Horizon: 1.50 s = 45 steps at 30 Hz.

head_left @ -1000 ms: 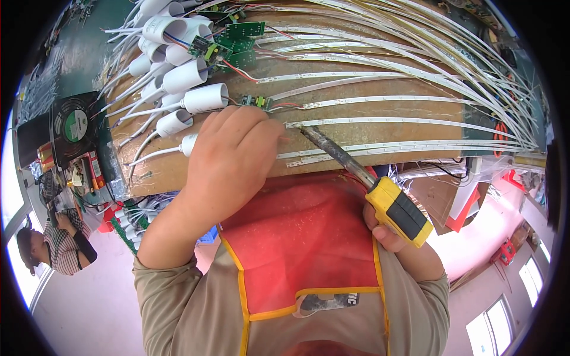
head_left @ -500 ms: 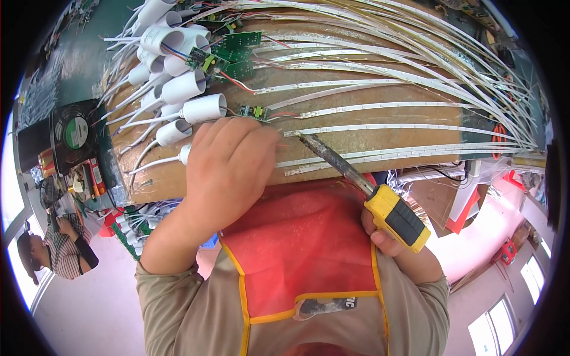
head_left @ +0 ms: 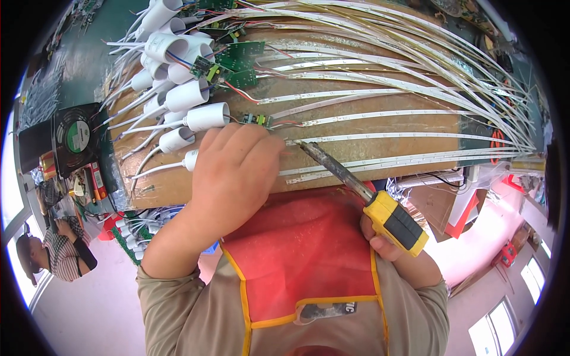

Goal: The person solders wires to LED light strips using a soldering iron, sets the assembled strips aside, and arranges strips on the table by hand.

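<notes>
One soldering iron (head_left: 362, 190), tip up-left.

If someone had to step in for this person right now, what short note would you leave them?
Left hand: pressed flat on the wooden board, fingers by a small green circuit board.
Right hand: grips the yellow-and-black-handled soldering iron, tip at the end of a white LED strip.
Done: several strips above appear already wired to boards and white plastic caps.
Left: the joint at the tip looks in progress; lower strips seem unjoined.
</notes>
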Available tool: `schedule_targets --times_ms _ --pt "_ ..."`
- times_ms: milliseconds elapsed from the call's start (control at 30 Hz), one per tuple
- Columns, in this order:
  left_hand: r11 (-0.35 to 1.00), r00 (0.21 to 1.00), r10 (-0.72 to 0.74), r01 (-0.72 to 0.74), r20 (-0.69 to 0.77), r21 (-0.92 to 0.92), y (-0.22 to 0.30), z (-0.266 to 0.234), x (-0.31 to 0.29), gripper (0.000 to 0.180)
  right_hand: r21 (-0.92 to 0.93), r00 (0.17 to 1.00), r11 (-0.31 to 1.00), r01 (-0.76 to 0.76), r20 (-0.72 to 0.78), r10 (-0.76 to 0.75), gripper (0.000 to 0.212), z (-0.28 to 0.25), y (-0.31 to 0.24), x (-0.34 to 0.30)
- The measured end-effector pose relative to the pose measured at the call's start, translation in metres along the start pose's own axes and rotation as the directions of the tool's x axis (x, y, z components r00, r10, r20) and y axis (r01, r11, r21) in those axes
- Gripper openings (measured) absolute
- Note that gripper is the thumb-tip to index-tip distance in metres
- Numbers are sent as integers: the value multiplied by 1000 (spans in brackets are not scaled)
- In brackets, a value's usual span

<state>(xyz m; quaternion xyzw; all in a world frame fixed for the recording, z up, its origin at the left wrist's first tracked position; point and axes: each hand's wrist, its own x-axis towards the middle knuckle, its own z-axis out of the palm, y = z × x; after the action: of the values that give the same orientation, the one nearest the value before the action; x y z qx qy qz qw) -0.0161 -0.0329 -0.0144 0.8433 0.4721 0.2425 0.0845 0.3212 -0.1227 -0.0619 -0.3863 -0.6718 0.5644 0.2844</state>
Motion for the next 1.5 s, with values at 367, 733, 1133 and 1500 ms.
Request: schedule_targets --times_ms 367,733,1133,1500 --pt "1000 1000 -10 10 9 -8 0 1 -1 26 35 999 999 6 -44 -4 29 0 -2 1" --pt "1000 1000 -16 17 16 -16 -6 -1 -4 27 72 998 997 -19 -53 23 33 8 0 2" --pt "1000 1000 -20 21 21 -22 -8 -1 -5 28 83 998 996 -45 -48 49 33 10 1 1" --pt "1000 1000 -15 15 13 -6 -9 0 -6 28 113 998 994 -7 -59 14 30 10 0 3"
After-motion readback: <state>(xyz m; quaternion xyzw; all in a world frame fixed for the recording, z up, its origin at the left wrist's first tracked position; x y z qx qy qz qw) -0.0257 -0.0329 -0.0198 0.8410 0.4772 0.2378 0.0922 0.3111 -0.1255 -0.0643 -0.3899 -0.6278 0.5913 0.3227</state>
